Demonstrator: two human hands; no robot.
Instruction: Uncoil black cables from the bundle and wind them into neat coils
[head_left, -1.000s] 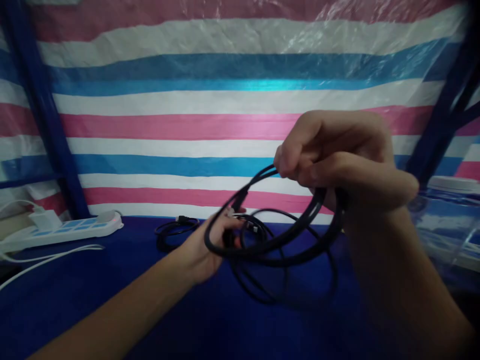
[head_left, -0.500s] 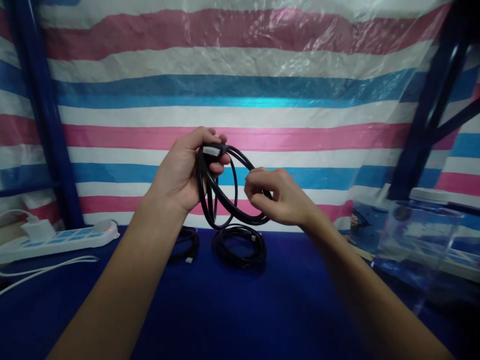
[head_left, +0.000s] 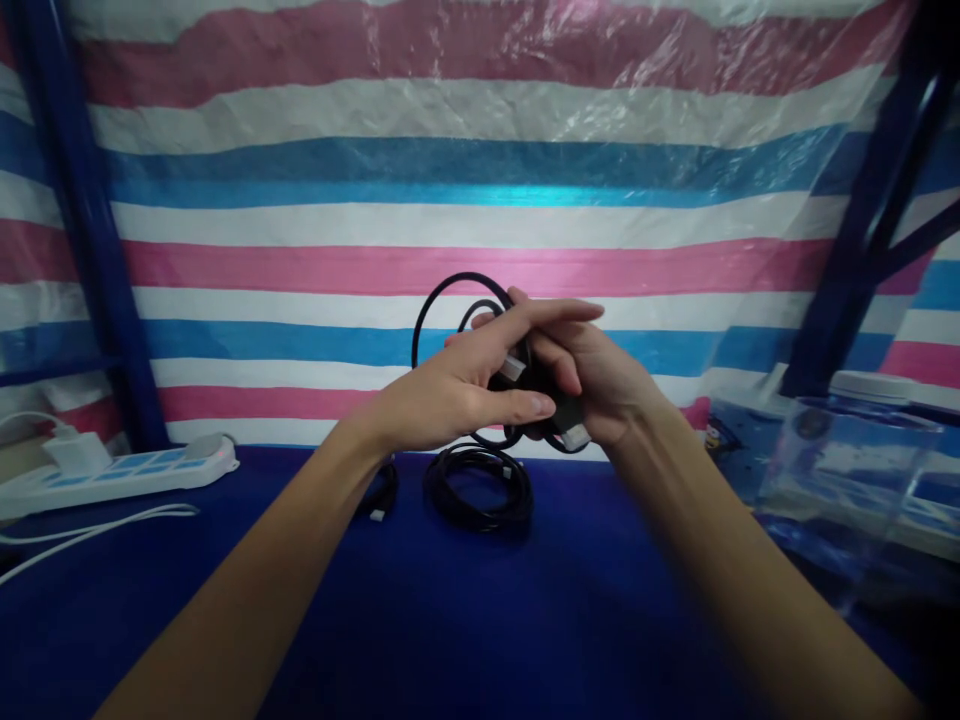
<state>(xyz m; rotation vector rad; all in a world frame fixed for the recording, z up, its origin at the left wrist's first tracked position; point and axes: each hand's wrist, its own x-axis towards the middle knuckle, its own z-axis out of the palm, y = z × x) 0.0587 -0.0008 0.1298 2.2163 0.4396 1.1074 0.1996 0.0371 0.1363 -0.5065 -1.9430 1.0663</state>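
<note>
In the middle of the head view, a coiled black cable point(head_left: 439, 292) is held up above the table, its loops standing out on the left. Two metal-tipped plugs show on it: one plug point(head_left: 513, 369) beside the left thumb, another plug point(head_left: 576, 437) under the right palm. My left hand point(head_left: 457, 385) grips the cable, thumb pressed along it and a finger stretched across the right hand. My right hand point(head_left: 607, 375) is closed round the bundle from the other side, with some fingers hidden behind my left hand.
On the blue table point(head_left: 450, 620) lie a coiled black cable point(head_left: 480, 520) and another partly hidden cable point(head_left: 384, 490). A white power strip point(head_left: 150, 470) with white wires point(head_left: 97, 535) is at left. At right stands a clear plastic container point(head_left: 840, 500). Striped sheeting point(head_left: 480, 170) hangs behind.
Both hands have come together around the coiled cable. My left hand has turned over and moved right; the loops now rise on the left and a second plug shows.
</note>
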